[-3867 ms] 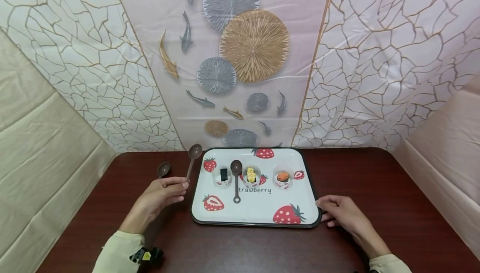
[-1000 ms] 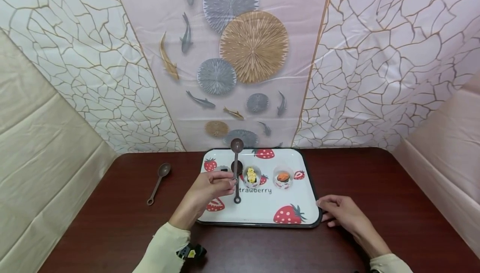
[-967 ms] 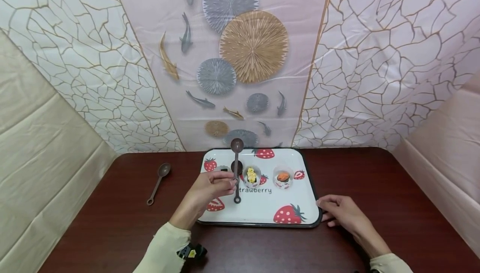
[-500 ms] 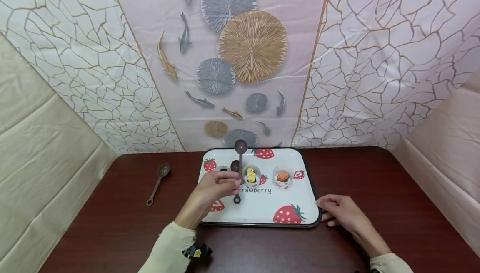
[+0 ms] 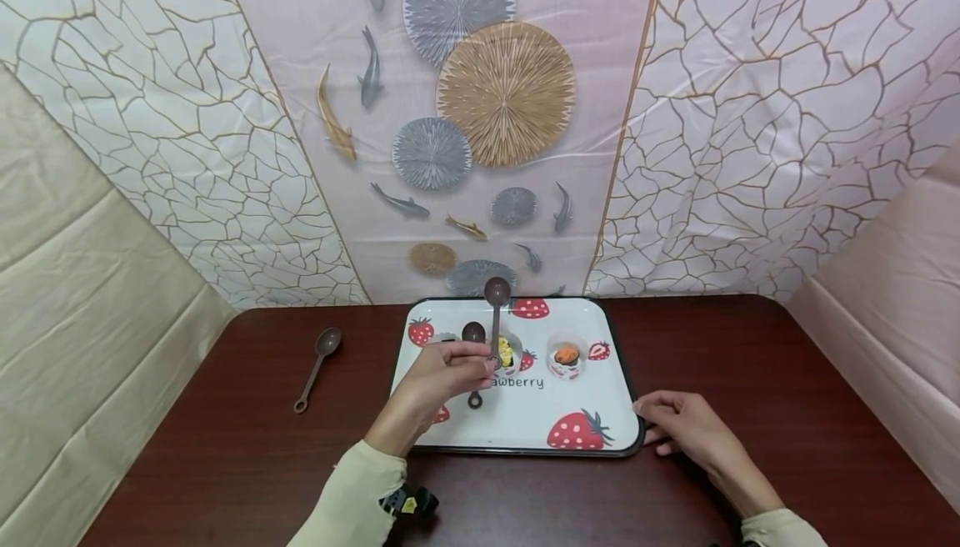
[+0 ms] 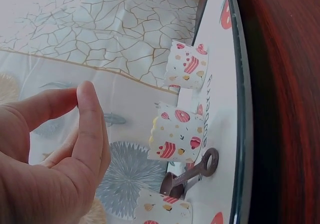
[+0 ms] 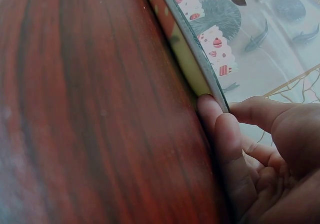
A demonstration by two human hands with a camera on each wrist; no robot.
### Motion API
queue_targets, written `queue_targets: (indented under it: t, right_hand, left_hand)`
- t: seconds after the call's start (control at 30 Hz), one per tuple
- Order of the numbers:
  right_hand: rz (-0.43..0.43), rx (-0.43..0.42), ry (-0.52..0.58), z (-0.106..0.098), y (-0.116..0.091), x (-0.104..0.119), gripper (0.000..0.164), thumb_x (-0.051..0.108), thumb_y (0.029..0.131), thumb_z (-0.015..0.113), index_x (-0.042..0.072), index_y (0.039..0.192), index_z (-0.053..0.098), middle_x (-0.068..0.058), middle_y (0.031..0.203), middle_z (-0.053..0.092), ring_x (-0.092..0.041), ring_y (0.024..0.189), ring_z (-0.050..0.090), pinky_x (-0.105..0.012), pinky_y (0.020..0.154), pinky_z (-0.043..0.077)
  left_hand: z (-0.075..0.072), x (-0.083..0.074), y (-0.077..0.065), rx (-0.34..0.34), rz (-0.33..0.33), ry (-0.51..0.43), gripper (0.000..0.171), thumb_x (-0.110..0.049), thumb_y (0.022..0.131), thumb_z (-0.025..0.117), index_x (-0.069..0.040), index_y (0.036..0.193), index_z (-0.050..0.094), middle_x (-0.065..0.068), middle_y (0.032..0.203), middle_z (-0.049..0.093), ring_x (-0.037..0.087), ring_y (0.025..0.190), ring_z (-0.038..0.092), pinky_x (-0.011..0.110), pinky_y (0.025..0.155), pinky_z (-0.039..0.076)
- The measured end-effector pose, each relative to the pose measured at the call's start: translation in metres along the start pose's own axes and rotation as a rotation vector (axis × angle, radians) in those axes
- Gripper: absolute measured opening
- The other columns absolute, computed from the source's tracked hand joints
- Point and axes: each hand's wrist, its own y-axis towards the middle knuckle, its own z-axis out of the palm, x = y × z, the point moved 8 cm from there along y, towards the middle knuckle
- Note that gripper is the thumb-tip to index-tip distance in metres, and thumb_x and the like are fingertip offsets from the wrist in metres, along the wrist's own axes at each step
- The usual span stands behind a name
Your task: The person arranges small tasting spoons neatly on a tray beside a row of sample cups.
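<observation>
In the head view my left hand (image 5: 442, 384) pinches the handle end of a brown measuring spoon (image 5: 497, 290), bowl pointing away, above the tray. The left wrist view hides that spoon behind my fingers. A second measuring spoon (image 5: 474, 333) lies on the white strawberry tray (image 5: 510, 424), partly covered by my hand. Behind my fingertips is a paper cup (image 6: 181, 134) with a yellow-topped sushi piece (image 5: 506, 353). Another paper cup (image 5: 566, 373) holds an orange-topped piece (image 5: 567, 354). My right hand (image 5: 697, 439) grips the tray's right rim near the front corner, thumb on the edge.
A third measuring spoon (image 5: 327, 342) lies on the dark red-brown table (image 5: 225, 447), left of the tray. At the tray's left, another paper cup (image 6: 162, 209) is mostly hidden by my left hand in the head view. A patterned cloth wall (image 5: 510, 222) stands behind the table.
My left hand has carried its measuring spoon rightward from beside the tray to above it, passing the spoon lying there and now overlapping the middle cup. My right hand has stayed put.
</observation>
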Motion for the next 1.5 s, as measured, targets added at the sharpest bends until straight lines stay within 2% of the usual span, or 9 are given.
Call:
queue_targets:
  t: [0.27, 0.57, 0.77, 0.83, 1.07, 1.33, 1.5]
  right_hand:
    - [-0.001, -0.001, -0.001, 0.000, 0.000, 0.001, 0.032, 0.014, 0.106, 0.060, -0.012, 0.121, 0.068, -0.008, 0.100, 0.075, -0.016, 0.075, 0.070, -0.030, 0.060, 0.062]
    - [-0.001, 0.001, 0.000, 0.000, -0.001, 0.001, 0.032, 0.014, 0.106, 0.060, -0.012, 0.121, 0.068, -0.007, 0.100, 0.074, -0.016, 0.075, 0.069, -0.030, 0.060, 0.062]
    - [0.006, 0.000, -0.005, -0.001, 0.001, 0.000, 0.032, 0.015, 0.106, 0.060, -0.012, 0.122, 0.068, -0.008, 0.101, 0.074, -0.017, 0.076, 0.069, -0.030, 0.060, 0.062]
    - [0.008, 0.002, -0.006, -0.002, 0.001, 0.000, 0.032, 0.015, 0.107, 0.059, -0.012, 0.122, 0.068, -0.008, 0.101, 0.074, -0.017, 0.076, 0.069, -0.030, 0.060, 0.062]
    - [0.010, 0.002, -0.006, -0.001, 0.000, 0.001, 0.032, 0.015, 0.107, 0.060, -0.012, 0.122, 0.068, -0.008, 0.102, 0.074, -0.017, 0.076, 0.069, -0.030, 0.060, 0.062]
    - [0.007, -0.002, -0.012, 0.000, 0.000, 0.000, 0.032, 0.015, 0.106, 0.060, -0.012, 0.121, 0.069, -0.007, 0.099, 0.074, -0.017, 0.075, 0.069, -0.030, 0.060, 0.062]
    - [0.001, -0.003, -0.011, 0.000, 0.000, 0.000, 0.032, 0.015, 0.106, 0.060, -0.012, 0.121, 0.069, -0.007, 0.098, 0.074, -0.016, 0.075, 0.069, -0.030, 0.060, 0.062]
  left_hand:
    - [0.004, 0.002, 0.001, -0.020, -0.015, -0.007, 0.030, 0.005, 0.096, 0.066, 0.012, 0.125, 0.066, 0.018, 0.103, 0.076, 0.012, 0.085, 0.073, 0.028, 0.083, 0.064]
    - [0.009, 0.006, 0.006, -0.019, -0.018, -0.002, 0.030, 0.006, 0.095, 0.066, 0.012, 0.124, 0.066, 0.024, 0.108, 0.075, 0.011, 0.081, 0.073, 0.026, 0.081, 0.064]
    - [0.013, 0.008, 0.008, -0.011, -0.020, -0.023, 0.030, 0.007, 0.093, 0.068, 0.013, 0.123, 0.066, 0.029, 0.113, 0.073, 0.014, 0.085, 0.074, 0.026, 0.080, 0.064]
    - [0.014, 0.008, 0.008, -0.008, -0.023, -0.023, 0.030, 0.006, 0.093, 0.068, 0.012, 0.122, 0.066, 0.028, 0.113, 0.074, 0.014, 0.086, 0.074, 0.026, 0.081, 0.064]
    - [0.022, 0.009, 0.008, 0.006, -0.028, -0.023, 0.028, 0.005, 0.092, 0.070, 0.012, 0.120, 0.066, 0.012, 0.096, 0.076, 0.012, 0.082, 0.073, 0.026, 0.080, 0.064]
    - [0.029, 0.013, 0.009, 0.022, -0.036, -0.018, 0.028, 0.005, 0.092, 0.071, 0.011, 0.119, 0.067, 0.011, 0.097, 0.077, 0.012, 0.082, 0.074, 0.029, 0.082, 0.065]
    - [0.035, 0.015, 0.009, 0.034, -0.037, -0.047, 0.028, 0.007, 0.093, 0.069, 0.013, 0.120, 0.066, 0.011, 0.097, 0.076, 0.012, 0.080, 0.073, 0.028, 0.082, 0.065]
